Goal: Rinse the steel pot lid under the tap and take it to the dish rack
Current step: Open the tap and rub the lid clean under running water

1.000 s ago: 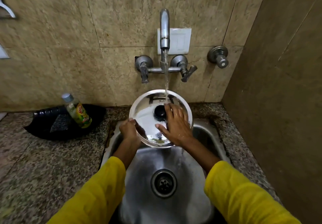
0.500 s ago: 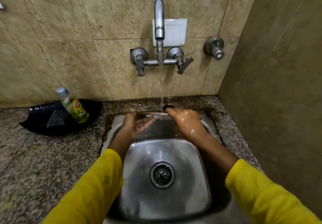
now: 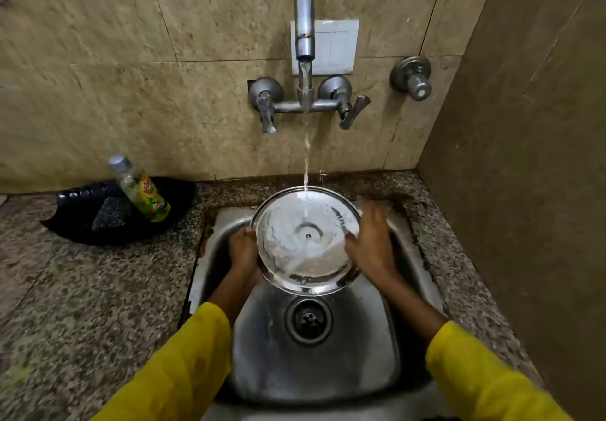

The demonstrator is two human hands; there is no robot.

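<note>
The round steel pot lid (image 3: 295,256) is held over the steel sink (image 3: 377,338) with its hollow underside facing up. Water from the wall tap (image 3: 304,17) falls onto its far part and spreads across it. My left hand (image 3: 243,250) grips the lid's left rim, mostly from underneath. My right hand (image 3: 369,240) rests on the right rim, blurred by motion, thumb on the inner face. The lid's knob is hidden below. No dish rack is in view.
A black tray (image 3: 82,224) on the granite counter (image 3: 82,306) to the left holds a scrub pad (image 3: 106,214) and a leaning green dish-soap bottle (image 3: 144,192). A side wall (image 3: 524,158) closes off the right. The drain (image 3: 308,320) lies below the lid.
The lid has been flipped: a second ago its knobbed top faced me, then it stood edge-on, now its underside faces up under the stream. Both hands have shifted to its rims.
</note>
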